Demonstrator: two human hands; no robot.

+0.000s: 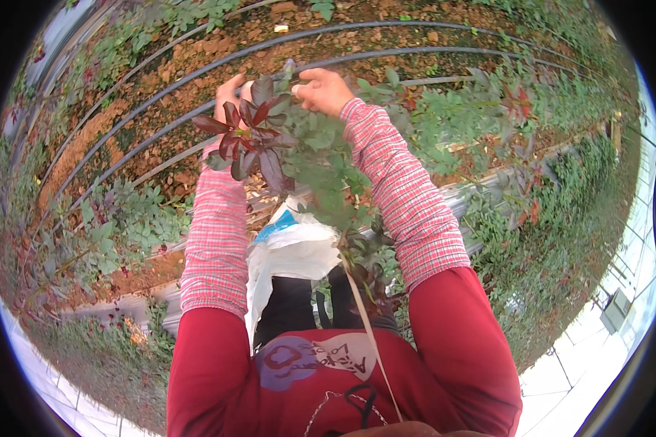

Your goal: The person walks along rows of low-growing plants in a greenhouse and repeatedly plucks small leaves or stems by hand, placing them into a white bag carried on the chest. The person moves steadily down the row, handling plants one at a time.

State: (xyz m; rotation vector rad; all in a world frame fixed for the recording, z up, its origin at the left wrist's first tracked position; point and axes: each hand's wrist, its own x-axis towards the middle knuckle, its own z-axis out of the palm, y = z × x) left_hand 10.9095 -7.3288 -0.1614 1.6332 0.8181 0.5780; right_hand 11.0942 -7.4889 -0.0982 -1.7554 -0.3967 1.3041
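Observation:
Both my arms reach forward over a leafy rose-like plant (317, 138), green in the middle. A shoot with dark red leaves (251, 138) stands in front of my left hand (229, 98), covering much of it. The fingers that show there are curled; what they hold is hidden. Across the shoot, my right hand (324, 91) has its thumb and fingers bent together at the plant's top, closed on something too small to name. Between the hands, a small greyish-purple thing (289, 67) pokes up at the far edge of the leaves; its kind is unclear.
Dark irrigation hoses (386, 51) curve across the brown soil (189, 54) beyond my hands. More leafy plants (488, 131) grow on both sides. A white sack (295, 251) with a blue patch hangs before my legs. A pale strap (361, 306) runs down across my red shirt.

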